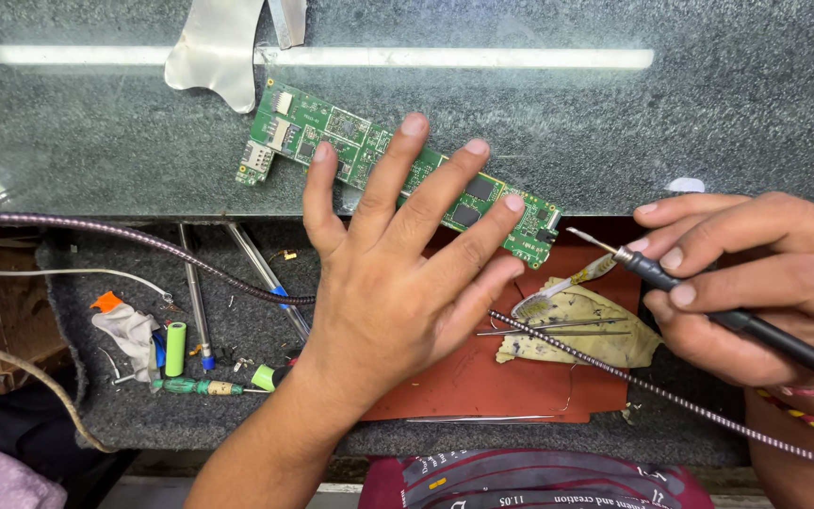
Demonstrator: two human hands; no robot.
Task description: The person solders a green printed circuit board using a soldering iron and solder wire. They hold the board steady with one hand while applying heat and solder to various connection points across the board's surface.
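While my left hand [388,273] lies spread, 4 fingertips pressing the green circuit board [369,155] at 12 o'clock on the glass shelf [708,113], my right hand [756,283] at 3 o'clock pinches a soldering iron [708,306].

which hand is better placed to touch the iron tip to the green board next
Right. The right hand grips the soldering iron, its tip near the circuit board's right end. The left hand lies flat, fingers pinning the board.
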